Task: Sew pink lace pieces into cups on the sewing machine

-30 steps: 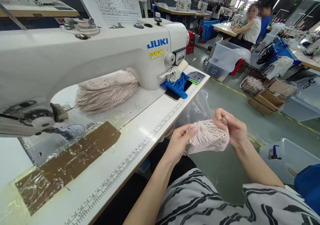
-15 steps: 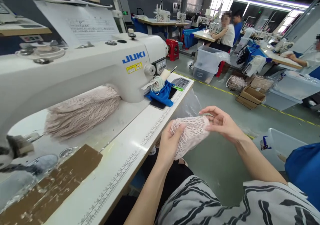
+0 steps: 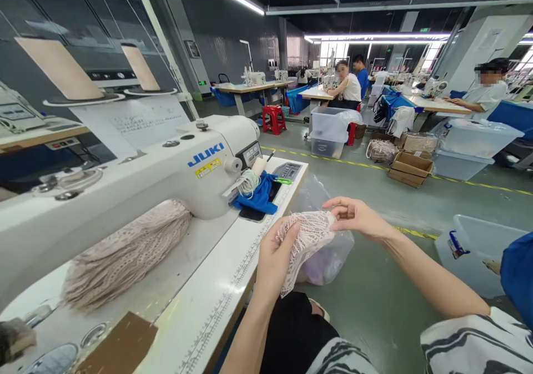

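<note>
A pale pink piece of lace fabric [image 3: 310, 232] is stretched between my two hands, beyond the table's front edge. My left hand [image 3: 277, 249] is closed on its left end, thumb lying on top. At the lace's right end, the fingers of my right hand [image 3: 352, 217] pinch its edge. On the left, a thick stack of similar lace [image 3: 133, 252] lies under the arm of a white sewing machine [image 3: 179, 174]. A blue cloth [image 3: 259, 193], a coil of pale cord [image 3: 249, 183] and a dark phone [image 3: 252, 214] rest together near the machine's right end.
A clear plastic bag [image 3: 333, 257] hangs below the table edge, behind the lace. Brown cardboard [image 3: 120, 343] lies on the table [image 3: 216, 268]. To the right stands a clear plastic bin [image 3: 470, 252]. Co-workers sit at machines farther back, beyond a cardboard box [image 3: 410, 168].
My view has tilted up, so the machine and table appear lower and more of the room shows. Both hands still hold the lace, whose lower edge now hangs further down.
</note>
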